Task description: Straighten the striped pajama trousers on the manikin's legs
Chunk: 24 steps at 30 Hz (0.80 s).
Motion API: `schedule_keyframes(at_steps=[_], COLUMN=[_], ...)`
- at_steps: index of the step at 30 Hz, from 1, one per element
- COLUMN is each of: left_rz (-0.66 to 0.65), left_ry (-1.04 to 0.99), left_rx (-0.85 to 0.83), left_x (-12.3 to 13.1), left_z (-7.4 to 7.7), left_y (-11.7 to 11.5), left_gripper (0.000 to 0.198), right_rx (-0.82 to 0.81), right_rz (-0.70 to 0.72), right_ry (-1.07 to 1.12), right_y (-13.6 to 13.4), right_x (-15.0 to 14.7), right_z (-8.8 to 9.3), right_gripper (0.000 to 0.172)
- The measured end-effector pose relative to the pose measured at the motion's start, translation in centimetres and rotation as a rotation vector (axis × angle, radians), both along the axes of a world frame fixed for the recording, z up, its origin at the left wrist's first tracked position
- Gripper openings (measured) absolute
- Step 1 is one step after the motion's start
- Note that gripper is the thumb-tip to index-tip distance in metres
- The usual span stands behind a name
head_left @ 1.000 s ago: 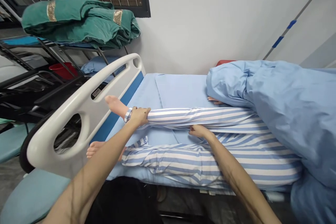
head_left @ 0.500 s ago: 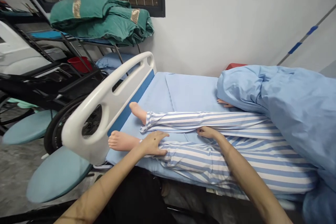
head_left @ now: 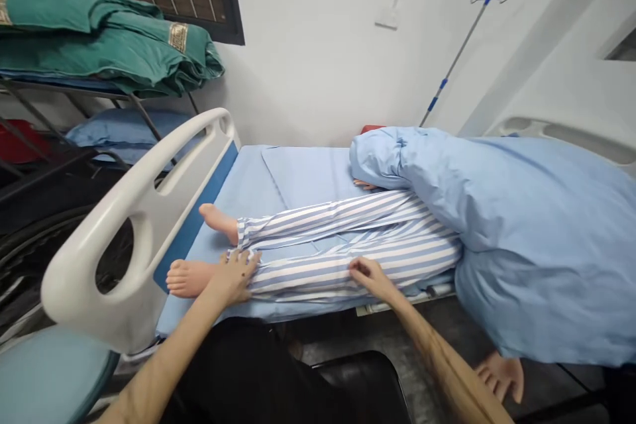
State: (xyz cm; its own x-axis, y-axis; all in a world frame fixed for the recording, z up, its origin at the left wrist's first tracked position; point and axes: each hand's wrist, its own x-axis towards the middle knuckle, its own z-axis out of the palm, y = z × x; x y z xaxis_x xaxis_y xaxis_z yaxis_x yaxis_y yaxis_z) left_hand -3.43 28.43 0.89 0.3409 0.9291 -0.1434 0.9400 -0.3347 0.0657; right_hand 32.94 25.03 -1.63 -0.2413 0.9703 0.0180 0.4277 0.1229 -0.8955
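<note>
A manikin lies on the hospital bed [head_left: 258, 179] in blue-and-white striped trousers [head_left: 342, 245], both bare feet toward the footboard. My left hand [head_left: 233, 276] lies flat with spread fingers on the near trouser cuff, just beside the near foot [head_left: 186, 278]. My right hand [head_left: 368, 276] rests further up the same leg with its fingers curled into the striped cloth. A light blue quilt [head_left: 501, 212] covers the upper body. The far foot [head_left: 216, 220] lies free on the sheet.
The white footboard [head_left: 144, 192] stands at the left. Behind it is a rack with folded green blankets [head_left: 99, 33] and a wheelchair. One limp manikin hand [head_left: 501, 376] hangs below the quilt at the bed's near edge. A drip pole [head_left: 457, 56] leans by the wall.
My left hand left the far ankle and came down onto the near leg's cuff. My right hand shifted from between the legs onto the near leg. The legs now lie closer together.
</note>
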Motion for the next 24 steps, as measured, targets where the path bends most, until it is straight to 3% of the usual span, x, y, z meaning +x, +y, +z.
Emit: schedule_keyframes(at_steps=[3, 6, 9, 11, 13, 20, 22, 24], left_rz=[-0.161, -0.084, -0.028, -0.041, -0.058, -0.037, -0.007, 0.016], left_ry=[-0.062, 0.021, 0.112, 0.167, 0.214, 0.241, 0.252, 0.25], left_rx=[-0.006, -0.112, -0.124, -0.122, -0.106, -0.099, -0.089, -0.064], left_x=[2.7, 3.4, 2.1, 1.3, 1.1, 2.0, 2.1, 2.2], left_z=[-0.8, -2.7, -3.7, -3.1, -1.6, 8.2, 10.1, 10.8], left_y=[-0.4, 0.2, 0.9, 1.1, 1.0, 1.6, 1.7, 1.4], left_gripper=[0.085, 0.076, 0.061, 0.057, 0.057, 0.058, 0.06, 0.062], right_rx=[-0.168, -0.322, -0.488, -0.545, -0.558, -0.501, -0.407, -0.312], right_rz=[-0.112, -0.084, -0.077, -0.087, -0.101, -0.166, -0.177, -0.125], right_ry=[0.174, 0.217, 0.232, 0.237, 0.269, 0.663, 0.797, 0.877], right_y=[-6.0, -9.8, -10.9, -10.3, -9.0, -3.5, -2.1, -1.2], right_x=[0.3, -0.5, -1.7, -2.4, -2.7, -2.2, -1.6, -0.8], right_z=[-5.2, -10.5, -12.9, -12.8, -12.0, -7.3, -6.0, -4.8], right_gripper=[0.007, 0.008, 0.016, 0.021, 0.025, 0.015, 0.015, 0.016])
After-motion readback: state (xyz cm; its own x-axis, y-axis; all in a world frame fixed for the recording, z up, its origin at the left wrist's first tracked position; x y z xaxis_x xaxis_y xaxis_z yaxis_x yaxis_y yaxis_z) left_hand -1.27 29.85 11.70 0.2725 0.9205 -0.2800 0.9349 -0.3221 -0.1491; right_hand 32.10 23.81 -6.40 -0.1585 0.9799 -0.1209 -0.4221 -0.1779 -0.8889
